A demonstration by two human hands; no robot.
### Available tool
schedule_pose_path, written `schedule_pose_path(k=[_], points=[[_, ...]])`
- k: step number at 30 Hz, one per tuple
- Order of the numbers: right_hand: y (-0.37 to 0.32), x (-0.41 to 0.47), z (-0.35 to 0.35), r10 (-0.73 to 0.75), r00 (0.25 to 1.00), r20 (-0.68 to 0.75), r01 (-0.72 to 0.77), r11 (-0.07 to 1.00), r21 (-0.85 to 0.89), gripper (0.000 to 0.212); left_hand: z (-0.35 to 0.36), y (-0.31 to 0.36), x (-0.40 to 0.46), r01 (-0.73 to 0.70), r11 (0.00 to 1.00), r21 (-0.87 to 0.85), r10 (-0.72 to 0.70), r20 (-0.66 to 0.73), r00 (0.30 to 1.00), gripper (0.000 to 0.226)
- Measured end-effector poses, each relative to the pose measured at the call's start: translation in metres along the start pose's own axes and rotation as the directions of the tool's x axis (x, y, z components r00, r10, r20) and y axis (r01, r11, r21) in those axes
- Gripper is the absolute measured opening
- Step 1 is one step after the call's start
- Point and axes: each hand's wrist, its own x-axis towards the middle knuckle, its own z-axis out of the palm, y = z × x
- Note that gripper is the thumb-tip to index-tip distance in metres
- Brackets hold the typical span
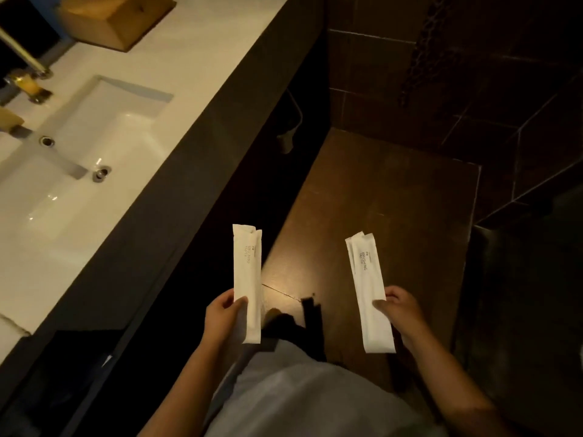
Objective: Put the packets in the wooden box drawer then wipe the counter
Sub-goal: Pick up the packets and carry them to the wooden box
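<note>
Head view: white packets are held in both hands.
Left hand (224, 316) pinches one packet (247, 279); right hand (399, 310) pinches another packet (369, 288), beside the bench (195, 52).

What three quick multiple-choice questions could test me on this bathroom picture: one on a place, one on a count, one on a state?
1. Where is the wooden box?
A. On the white counter beyond the sink
B. Inside the sink
C. On the floor

2. How many hands hold white packets?
A. None
B. One
C. Two

3. What state is the sink in?
A. Brimful of water
B. Empty of objects, drain visible
C. Stuffed with towels

Answers: 1 A, the box stands on the counter at top left. 2 C, the left hand grips the left packets and the right hand the right packets. 3 B, the basin shows only its drain.
</note>
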Motion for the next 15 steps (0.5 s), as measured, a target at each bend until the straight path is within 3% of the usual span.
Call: schedule_pose_path(k=[7,12,15], points=[[-0.059,0.068,-0.043,-0.041,0.999,0.006,0.042,0.999,-0.024,0.013,0.044,0.053,0.055,-0.034,0.994,0.106,0.034,0.002,0.999,0.029],[-0.098,0.116,-0.090,-0.038,0.998,-0.046,0.035,0.998,-0.057,0.010,0.108,0.124,0.099,-0.020,0.999,0.048,0.018,0.036,0.999,0.009],[-0.123,0.144,-0.124,-0.021,0.997,-0.073,0.014,0.995,-0.099,0.013,0.148,0.185,0.119,-0.062,0.998,0.018,0.061,0.076,0.995,0.014]])
